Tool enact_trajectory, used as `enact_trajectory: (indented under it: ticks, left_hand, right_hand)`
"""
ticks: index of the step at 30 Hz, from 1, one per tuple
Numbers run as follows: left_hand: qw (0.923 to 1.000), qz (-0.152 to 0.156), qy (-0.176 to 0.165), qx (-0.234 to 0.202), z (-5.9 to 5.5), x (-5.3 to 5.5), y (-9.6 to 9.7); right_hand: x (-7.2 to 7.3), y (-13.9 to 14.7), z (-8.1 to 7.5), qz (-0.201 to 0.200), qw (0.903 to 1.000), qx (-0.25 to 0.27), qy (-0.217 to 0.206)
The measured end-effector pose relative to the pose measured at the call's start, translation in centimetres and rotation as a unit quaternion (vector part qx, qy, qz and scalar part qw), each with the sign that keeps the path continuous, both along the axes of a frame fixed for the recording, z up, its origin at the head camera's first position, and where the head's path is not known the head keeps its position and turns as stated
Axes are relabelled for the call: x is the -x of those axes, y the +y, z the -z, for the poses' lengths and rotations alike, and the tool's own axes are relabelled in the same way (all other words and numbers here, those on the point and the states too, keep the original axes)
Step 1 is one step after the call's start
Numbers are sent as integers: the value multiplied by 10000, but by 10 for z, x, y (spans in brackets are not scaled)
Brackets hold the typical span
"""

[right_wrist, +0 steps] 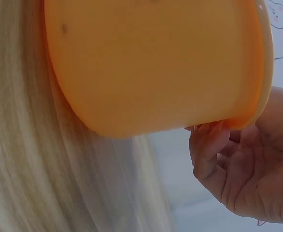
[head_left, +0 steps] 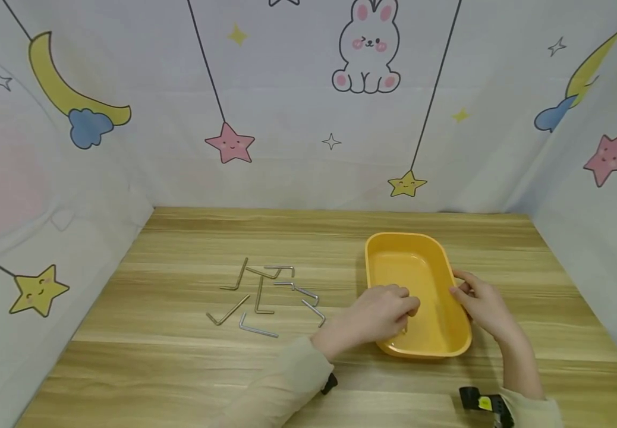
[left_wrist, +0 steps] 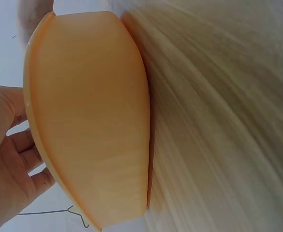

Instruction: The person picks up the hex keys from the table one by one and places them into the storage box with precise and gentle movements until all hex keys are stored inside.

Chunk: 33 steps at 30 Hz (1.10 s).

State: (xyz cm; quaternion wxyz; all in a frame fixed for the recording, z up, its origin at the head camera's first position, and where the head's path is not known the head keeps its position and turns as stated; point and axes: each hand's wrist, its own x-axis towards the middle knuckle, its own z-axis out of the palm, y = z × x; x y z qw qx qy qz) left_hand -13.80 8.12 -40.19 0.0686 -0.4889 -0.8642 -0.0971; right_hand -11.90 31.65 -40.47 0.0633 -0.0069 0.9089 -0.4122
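My left hand point(head_left: 380, 312) reaches over the near left side of a yellow-orange plastic tray point(head_left: 455, 279), its fingers bent down inside. A small yellowish bit shows under those fingers; I cannot tell whether they pinch it. In the left wrist view, the tray's wall point(left_wrist: 91, 116) hides the fingertips of the left hand point(left_wrist: 8, 159). At the tray's right side my right hand point(head_left: 485, 306) grips the rim, with its fingers point(right_wrist: 204, 150) bent against the outer wall in the right wrist view. Several L-shaped hex keys point(head_left: 259, 297), brass-coloured and silver, lie left of the tray.
All of it stands on a wood-grain table point(head_left: 142, 374). White cloth point(head_left: 298, 178) printed with stars, moons and a rabbit hangs behind and along both sides. Dark straps point(head_left: 487, 404) show near the wrists. One silver hex key point(head_left: 314, 312) lies close to the left forearm.
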Motion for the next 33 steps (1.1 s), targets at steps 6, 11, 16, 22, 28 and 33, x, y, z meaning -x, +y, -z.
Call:
enact_trajectory:
  ticks: [6,11,16,22,28,33]
  left_hand:
    - [9999,98,-110,-6,1,3,6]
    - [9989,138,-453,37,2,6,11]
    - [9966,200,-797,61,3,9,14]
    - [9933,288,-1095,229,3,15,17]
    - [9882,177,-1391,610,6,19,20]
    - [9855,-34,-1393,964,9,19,23]
  right_hand:
    - [1,5,0,-37,9978,543,-367]
    - [1,11,3,-91,9930,1030,-578]
    - [1,15,5,-108,9893,1276,-699]
    - [0,21,6,-203,9842,1551,-830]
    - [0,23,9,-275,9808,1759,-797]
    - [0,24,11,-292,9796,1816,-803]
